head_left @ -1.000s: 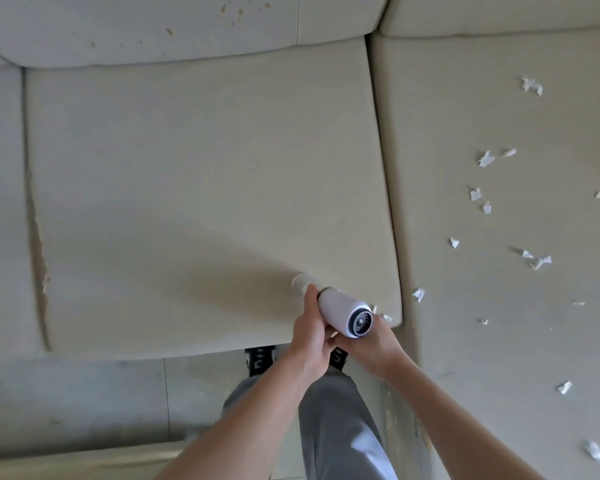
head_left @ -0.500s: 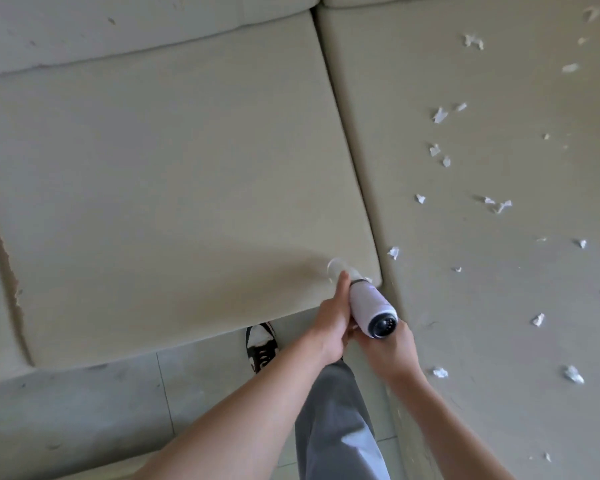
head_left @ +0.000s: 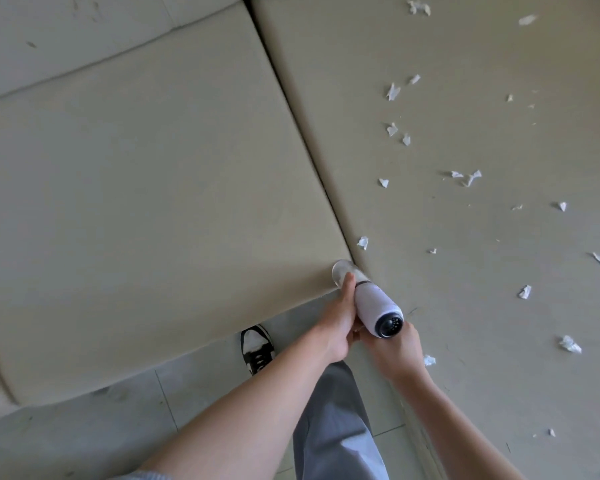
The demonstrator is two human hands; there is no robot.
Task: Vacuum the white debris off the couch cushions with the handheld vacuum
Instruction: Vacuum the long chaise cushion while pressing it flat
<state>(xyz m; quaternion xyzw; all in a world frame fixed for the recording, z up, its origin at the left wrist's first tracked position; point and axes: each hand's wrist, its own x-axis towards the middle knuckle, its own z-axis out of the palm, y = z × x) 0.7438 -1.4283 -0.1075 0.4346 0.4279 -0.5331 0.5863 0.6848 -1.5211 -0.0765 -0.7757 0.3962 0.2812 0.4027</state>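
- Head view is showing me gripping the handheld vacuum with both hands: my right hand is wrapping its fingers around the underside near the dark rear end, and my left hand is lying along the barrel, fingers pressed together, thumb stretching toward the clear nozzle.
- Compared with a second ago, the nozzle is sitting further right, now at the front corner beside the seam between the two cushions.
- That is telling me the left cushion is looking clean, while the right cushion is carrying all the white debris; the nearest scrap is lying just beyond the nozzle.
- As for containers, the clear nozzle section is the only one, and I cannot tell what is inside it.
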